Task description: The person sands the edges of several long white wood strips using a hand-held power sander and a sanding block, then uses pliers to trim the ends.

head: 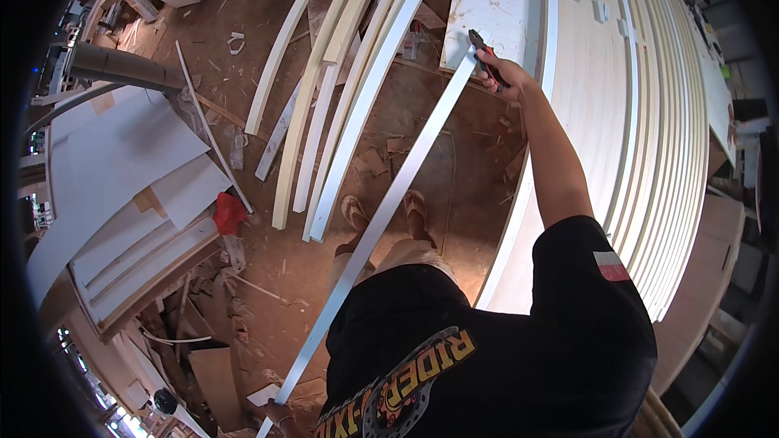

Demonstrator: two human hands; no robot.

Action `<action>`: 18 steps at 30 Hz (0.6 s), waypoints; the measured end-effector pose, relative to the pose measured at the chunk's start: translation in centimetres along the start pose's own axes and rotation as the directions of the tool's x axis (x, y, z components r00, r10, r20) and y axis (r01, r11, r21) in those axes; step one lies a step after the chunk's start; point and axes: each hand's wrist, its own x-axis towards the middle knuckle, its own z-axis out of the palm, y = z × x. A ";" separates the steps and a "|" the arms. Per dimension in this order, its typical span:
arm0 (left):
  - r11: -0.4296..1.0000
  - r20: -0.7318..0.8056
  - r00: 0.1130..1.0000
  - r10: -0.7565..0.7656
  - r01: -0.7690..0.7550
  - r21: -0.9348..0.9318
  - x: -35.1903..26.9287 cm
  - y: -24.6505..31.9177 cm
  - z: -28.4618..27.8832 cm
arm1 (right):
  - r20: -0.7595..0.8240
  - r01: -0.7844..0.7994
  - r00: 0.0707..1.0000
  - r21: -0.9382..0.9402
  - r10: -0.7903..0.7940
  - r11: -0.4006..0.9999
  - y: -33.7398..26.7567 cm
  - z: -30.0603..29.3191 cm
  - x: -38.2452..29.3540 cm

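A long white strip (pixel 395 194) runs diagonally in front of my body, from lower left to upper right. My left hand (pixel 281 415), partly cut off by my shirt and the bottom edge, grips its near end. A small pale piece (pixel 263 395) lies beside that hand; I cannot tell if it is held. At the strip's far end, my right hand (pixel 502 73) holds pliers (pixel 479 42) with red and black handles. Their dark jaws point up and left, close by the strip's tip. Whether the jaws touch the strip is unclear.
Several long pale wooden strips (pixel 341 115) extend over the floor ahead. To my right is a long bench of boards (pixel 578 103) with many parallel strips (pixel 666 134) and small white blocks (pixel 601 12). White sheets (pixel 122 146) and a red bag (pixel 229 214) are leftward. Scraps litter the floor.
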 end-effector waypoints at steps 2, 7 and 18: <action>0.998 0.061 0.998 -0.013 0.009 0.057 0.3 -0.2 -0.2 | -0.059 0.031 0.997 -0.200 -0.044 0.979 -0.4 1.0 -0.7; 0.991 0.140 0.982 -0.126 0.118 0.064 -0.2 0.9 -0.3 | -0.174 0.073 0.975 -0.347 -0.140 0.935 -1.0 1.5 -0.7; 0.998 0.130 0.991 -0.035 0.027 0.065 0.0 1.7 -1.4 | -0.166 0.035 0.790 -0.949 -0.590 0.314 -0.4 0.3 -3.0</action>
